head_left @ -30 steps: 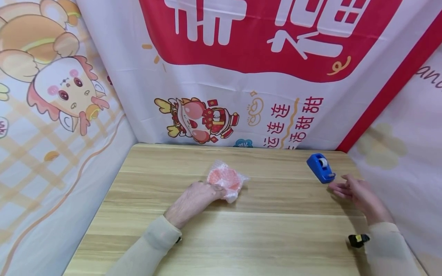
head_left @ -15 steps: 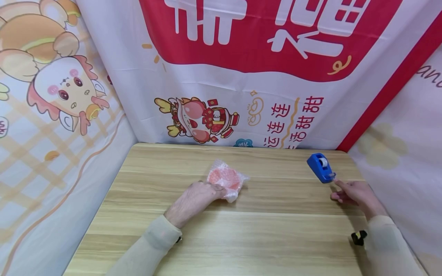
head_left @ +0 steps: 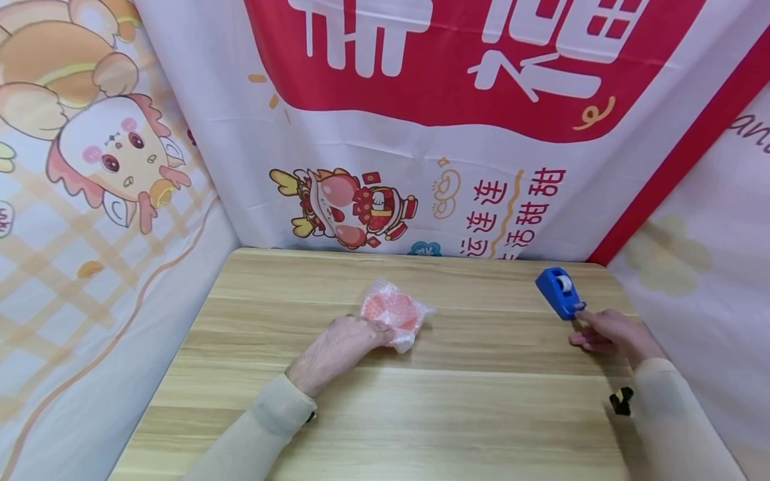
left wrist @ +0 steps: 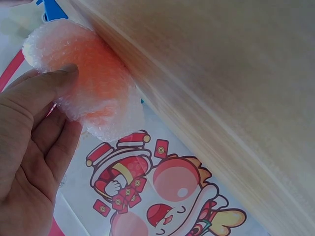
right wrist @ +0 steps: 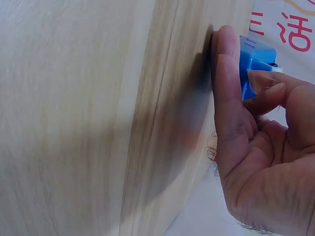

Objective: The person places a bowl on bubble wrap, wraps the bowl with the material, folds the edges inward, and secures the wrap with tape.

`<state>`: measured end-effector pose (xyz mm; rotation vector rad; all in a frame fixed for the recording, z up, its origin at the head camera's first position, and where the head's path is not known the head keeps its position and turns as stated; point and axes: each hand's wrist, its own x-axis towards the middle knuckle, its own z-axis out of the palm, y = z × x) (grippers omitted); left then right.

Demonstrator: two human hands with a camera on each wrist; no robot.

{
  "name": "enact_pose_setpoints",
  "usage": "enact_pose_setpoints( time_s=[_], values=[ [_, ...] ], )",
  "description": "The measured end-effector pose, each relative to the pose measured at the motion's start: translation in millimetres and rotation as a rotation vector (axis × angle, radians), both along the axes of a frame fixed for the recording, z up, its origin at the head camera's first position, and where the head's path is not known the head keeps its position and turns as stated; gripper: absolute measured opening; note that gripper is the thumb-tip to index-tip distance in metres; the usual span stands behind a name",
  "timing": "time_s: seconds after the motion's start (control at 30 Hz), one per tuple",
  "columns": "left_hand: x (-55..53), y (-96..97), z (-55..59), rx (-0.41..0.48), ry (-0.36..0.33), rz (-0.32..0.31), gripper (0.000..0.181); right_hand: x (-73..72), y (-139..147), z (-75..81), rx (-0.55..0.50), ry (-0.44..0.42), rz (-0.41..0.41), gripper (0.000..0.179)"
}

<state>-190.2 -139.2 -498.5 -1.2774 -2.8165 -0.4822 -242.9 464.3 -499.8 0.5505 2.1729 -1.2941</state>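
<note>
Near the middle of the table lies a pinkish-orange, roundish item in bubble wrap (head_left: 394, 310); what is inside cannot be made out. My left hand (head_left: 339, 344) grips its near left edge, with the thumb on top and fingers underneath, as the left wrist view shows. At the back right stands a blue tape dispenser (head_left: 555, 290) with a roll of tape (head_left: 563, 284) in it. Thumb and index finger of my right hand (head_left: 616, 334) pinch at the dispenser's cutter end, where the tape comes out. Between those fingertips the clear tape is too small to see.
The wooden table (head_left: 451, 414) meets a red and white printed cloth (head_left: 361, 133) along its back edge. Patterned cloths also hang at the left and right sides. A small black device (head_left: 621, 401) sits at my right wrist.
My right hand has moved slightly, and its thumb and index finger have come together at the dispenser's cutter end. The left hand and the bubble-wrapped item have stayed put.
</note>
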Motion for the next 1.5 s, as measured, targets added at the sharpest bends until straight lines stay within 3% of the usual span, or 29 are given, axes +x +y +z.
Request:
enact_pose_setpoints(
  time_s=[0.3, 0.4, 0.57, 0.7, 0.87, 0.97, 1.2, 1.33, 1.5],
  values=[
    [-0.2, -0.8, 0.1, 0.036, -0.048, 0.001, 0.030, 4.1, -3, -15.5, 0.030, 0.057, 0.041, 0.038],
    [-0.2, -0.9, -0.2, 0.051, -0.068, 0.003, 0.030, 3.8, -2, -12.9, 0.019, 0.049, 0.061, 0.040],
    [0.5, -0.5, 0.9, 0.057, -0.093, 0.008, 0.031, 1.1, -7, 1.3, 0.032, 0.043, 0.166, 0.045],
    [1.2, 0.2, 1.9, 0.022, -0.048, 0.000, 0.032, 2.4, -21, 10.5, 0.108, 0.113, 0.247, 0.043],
    [2.4, 3.6, 3.4, -0.125, 0.131, -0.017, 0.035, 5.8, -44, 17.1, 0.228, 0.271, 0.354, 0.035],
    [3.3, 6.2, 5.1, -0.212, 0.194, -0.012, 0.039, 5.7, -59, 20.4, 0.263, 0.343, 0.400, 0.028],
    [3.6, 6.7, 7.0, -0.221, 0.166, 0.000, 0.042, 6.9, -94, 29.6, 0.263, 0.420, 0.435, 0.016],
    [3.2, 5.7, 6.3, -0.201, 0.135, 0.004, 0.043, 8.8, -108, 34.2, 0.259, 0.437, 0.446, 0.017],
    [2.2, 4.9, 5.3, -0.202, 0.146, -0.010, 0.043, 11.3, -122, 40.4, 0.267, 0.461, 0.470, 0.019]
  ],
)
